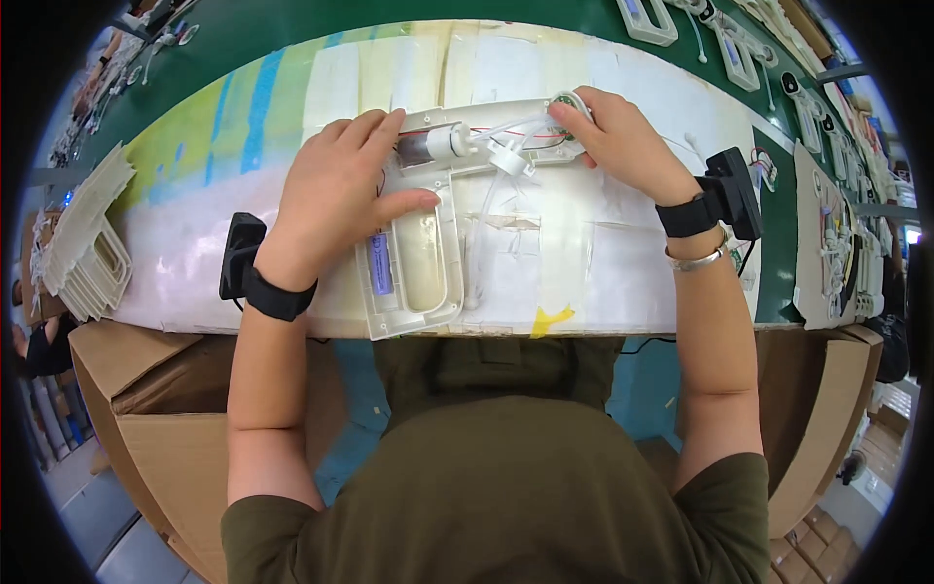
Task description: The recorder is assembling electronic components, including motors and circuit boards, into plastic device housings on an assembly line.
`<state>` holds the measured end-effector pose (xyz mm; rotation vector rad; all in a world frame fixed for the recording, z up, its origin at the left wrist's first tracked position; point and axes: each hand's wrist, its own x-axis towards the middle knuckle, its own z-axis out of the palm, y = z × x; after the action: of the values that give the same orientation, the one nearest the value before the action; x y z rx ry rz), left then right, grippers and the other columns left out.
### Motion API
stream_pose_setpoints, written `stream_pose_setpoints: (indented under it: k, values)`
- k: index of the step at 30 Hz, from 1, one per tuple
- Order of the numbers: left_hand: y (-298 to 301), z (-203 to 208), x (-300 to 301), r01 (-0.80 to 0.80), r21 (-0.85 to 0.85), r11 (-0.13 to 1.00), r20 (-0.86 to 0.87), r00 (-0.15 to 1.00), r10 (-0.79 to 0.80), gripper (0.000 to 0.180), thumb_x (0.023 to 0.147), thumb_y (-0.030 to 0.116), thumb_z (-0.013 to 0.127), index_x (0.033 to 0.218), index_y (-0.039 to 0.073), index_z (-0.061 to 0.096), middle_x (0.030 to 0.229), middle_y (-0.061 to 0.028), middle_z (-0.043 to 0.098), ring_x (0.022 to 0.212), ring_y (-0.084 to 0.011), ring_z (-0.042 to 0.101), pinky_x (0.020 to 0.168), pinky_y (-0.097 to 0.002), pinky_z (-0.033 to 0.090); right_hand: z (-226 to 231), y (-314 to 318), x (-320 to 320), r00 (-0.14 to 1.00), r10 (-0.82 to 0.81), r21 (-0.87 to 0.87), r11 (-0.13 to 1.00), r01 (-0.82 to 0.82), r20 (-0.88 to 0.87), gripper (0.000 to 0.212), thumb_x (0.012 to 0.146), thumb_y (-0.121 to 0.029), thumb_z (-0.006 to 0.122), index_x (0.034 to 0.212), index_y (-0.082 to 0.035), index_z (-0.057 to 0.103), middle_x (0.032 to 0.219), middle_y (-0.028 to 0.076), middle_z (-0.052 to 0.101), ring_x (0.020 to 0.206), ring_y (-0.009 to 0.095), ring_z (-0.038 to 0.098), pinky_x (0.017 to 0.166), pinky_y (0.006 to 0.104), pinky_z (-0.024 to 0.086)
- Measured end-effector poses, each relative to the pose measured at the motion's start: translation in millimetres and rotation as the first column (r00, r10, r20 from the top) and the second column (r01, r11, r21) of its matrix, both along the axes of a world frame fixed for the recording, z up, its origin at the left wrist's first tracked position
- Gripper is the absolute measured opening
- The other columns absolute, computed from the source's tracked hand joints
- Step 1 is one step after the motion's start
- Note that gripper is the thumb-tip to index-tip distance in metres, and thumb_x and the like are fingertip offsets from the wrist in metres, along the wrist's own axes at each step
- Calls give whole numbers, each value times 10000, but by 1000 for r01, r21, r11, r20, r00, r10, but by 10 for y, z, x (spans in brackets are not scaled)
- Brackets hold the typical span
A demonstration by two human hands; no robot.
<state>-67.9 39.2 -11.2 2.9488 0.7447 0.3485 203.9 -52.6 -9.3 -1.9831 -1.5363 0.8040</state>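
White plastic housing (413, 258) (motor exposed) lies open-faced.

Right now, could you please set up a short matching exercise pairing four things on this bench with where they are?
Things:
1. left hand
2. right hand
3. stack of white frames
4. yellow tape scrap

Places:
A. near edge of the bench
B. on the round end of the white housing
C. far left of the bench
D. over the small motor

Pairs: 1-D, 2-B, 3-C, 4-A
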Motion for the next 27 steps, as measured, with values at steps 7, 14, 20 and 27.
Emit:
stream_pose_setpoints:
  k: [7, 14, 20, 27]
  values:
    - [-118, -27, -36, -6, 4, 1000, 29, 1000, 6, 743, 660, 440, 741, 1210, -13, 529, 1156, -129, 572, 978, -303, 554, 825, -370, 483, -146, -244, -248, 940, -86, 139, 989, 42, 331, 373, 908, -363, 528, 791, -9, 533, 618, 209, 589, 576, 382, 592, 524, 432, 472]
    - [-118, -3, 16, -9, 13, 1000, 21, 1000, 8, 750, 642, 443, 744, 1206, -6, 535, 1140, -124, 577, 992, -295, 553, 822, -366, 485, -376, -340, -512, 841, -384, 365, 898, 245, 381, 318, 897, -331, 550, 794, -35, 500, 576, 193, 578, 550, 379, 591, 452, 460, 463]
    - [-95, 9, -45, -33, -117, 993, -7, 999, 33, 754, 677, 426, 738, 1270, 26, 499, 1218, -125, 544, 1065, -325, 529, 877, -383, 454, -238, -223, -360, 880, -175, 125, 983, 133, 441, 318, 896, -344, 544, 844, -31, 516, 603, 197, 592, 591, 386, 604, 514, 445, 482]
    - [-167, 259, -43, -24, 39, 999, 204, 979, 16, 527, 731, 299, 739, 1168, 60, 566, 1172, -135, 565, 1011, -310, 549, 919, -423, 411, 145, -404, -385, 917, -244, 509, 859, 54, 315, 247, 815, -250, 657, 904, -50, 543, 774, 119, 610, 667, 352, 583, 593, 433, 468]
